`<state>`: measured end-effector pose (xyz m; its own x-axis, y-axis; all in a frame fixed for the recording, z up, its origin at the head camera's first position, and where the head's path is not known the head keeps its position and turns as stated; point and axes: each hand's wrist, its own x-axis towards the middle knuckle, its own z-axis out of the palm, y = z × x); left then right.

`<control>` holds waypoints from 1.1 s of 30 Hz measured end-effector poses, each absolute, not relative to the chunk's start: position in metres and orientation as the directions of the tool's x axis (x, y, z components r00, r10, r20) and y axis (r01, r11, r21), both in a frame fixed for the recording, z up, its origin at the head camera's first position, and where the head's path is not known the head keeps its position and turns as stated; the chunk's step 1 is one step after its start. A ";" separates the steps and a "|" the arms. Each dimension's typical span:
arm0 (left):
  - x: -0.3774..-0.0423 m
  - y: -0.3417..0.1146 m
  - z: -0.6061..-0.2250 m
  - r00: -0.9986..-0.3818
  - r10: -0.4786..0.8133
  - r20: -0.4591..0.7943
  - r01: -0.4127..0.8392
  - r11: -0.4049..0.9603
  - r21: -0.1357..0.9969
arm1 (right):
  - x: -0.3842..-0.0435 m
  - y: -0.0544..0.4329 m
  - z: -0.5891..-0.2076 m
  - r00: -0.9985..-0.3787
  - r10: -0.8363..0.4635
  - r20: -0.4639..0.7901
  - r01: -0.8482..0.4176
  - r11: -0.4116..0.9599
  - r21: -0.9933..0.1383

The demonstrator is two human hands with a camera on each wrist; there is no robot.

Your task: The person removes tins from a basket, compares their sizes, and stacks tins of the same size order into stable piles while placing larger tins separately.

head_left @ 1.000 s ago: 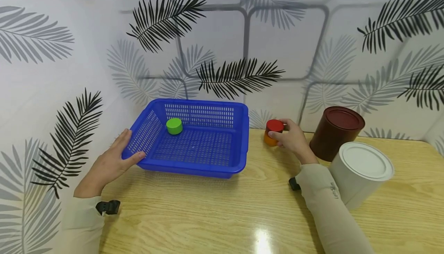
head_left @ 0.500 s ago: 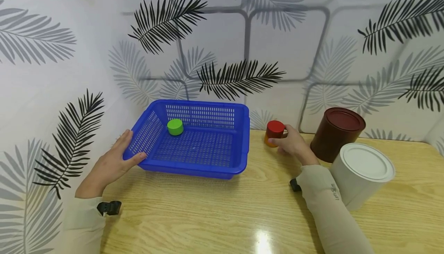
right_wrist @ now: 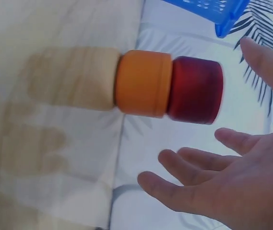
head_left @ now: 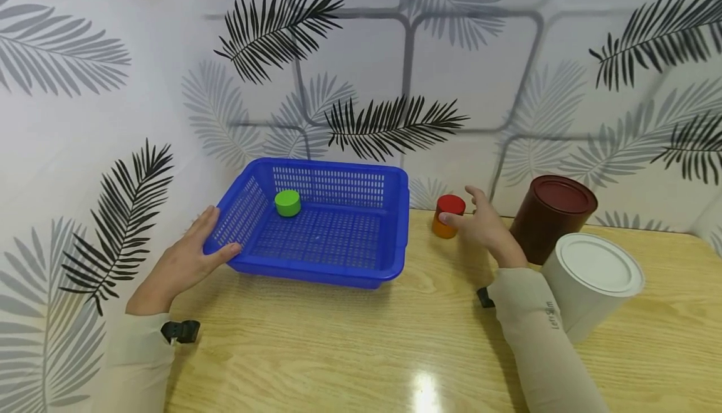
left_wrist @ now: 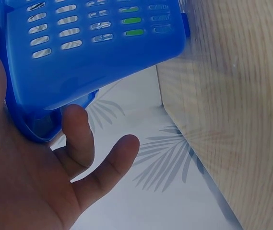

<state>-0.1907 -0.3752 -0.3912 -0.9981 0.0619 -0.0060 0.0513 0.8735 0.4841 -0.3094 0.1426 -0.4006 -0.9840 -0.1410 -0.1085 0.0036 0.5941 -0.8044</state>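
A small red round container (head_left: 451,205) sits stacked on an orange one (head_left: 444,228) on the wooden table, right of the blue basket (head_left: 316,273). My right hand (head_left: 486,228) is spread just right of this stack. In the right wrist view a gap separates its fingers (right_wrist: 174,191) from the red container (right_wrist: 196,90) and the orange container (right_wrist: 143,84). My left hand (head_left: 183,266) rests against the left front corner of the basket, fingers extended along the rim. In the left wrist view two of its fingers (left_wrist: 107,165) stick out free below the basket (left_wrist: 93,67).
A green round container (head_left: 287,203) sits inside the basket, towards the back left. A brown lidded can (head_left: 547,225) and a white lidded can (head_left: 592,281) stand close to my right forearm. Behind the table (head_left: 327,350) is a leaf-patterned backdrop (head_left: 361,49).
My right hand has let go of the stacked containers; its fingers have spread and drawn away to the right. The stack stays put. My left hand keeps its place on the basket.
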 end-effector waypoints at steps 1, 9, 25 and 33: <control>-0.191 -0.375 -0.391 -0.998 0.063 -0.004 0.053 0.874 0.483 | -0.309 0.142 -0.399 -0.986 -0.144 -0.089 -0.013 0.590 -0.807; -0.193 -0.375 -0.394 -0.998 0.065 0.000 0.056 0.868 0.493 | -0.306 0.137 -0.389 -0.986 -0.158 0.043 -0.132 0.611 -0.781; -0.201 -0.382 -0.390 -0.994 0.105 0.013 0.097 0.865 0.492 | -0.276 0.074 -0.311 -0.919 -0.251 0.304 -0.394 0.531 -0.751; -0.209 -0.390 -0.391 -0.986 0.168 0.011 0.143 0.799 0.584 | -0.284 0.029 -0.273 -0.896 -0.323 0.303 -0.432 0.481 -0.763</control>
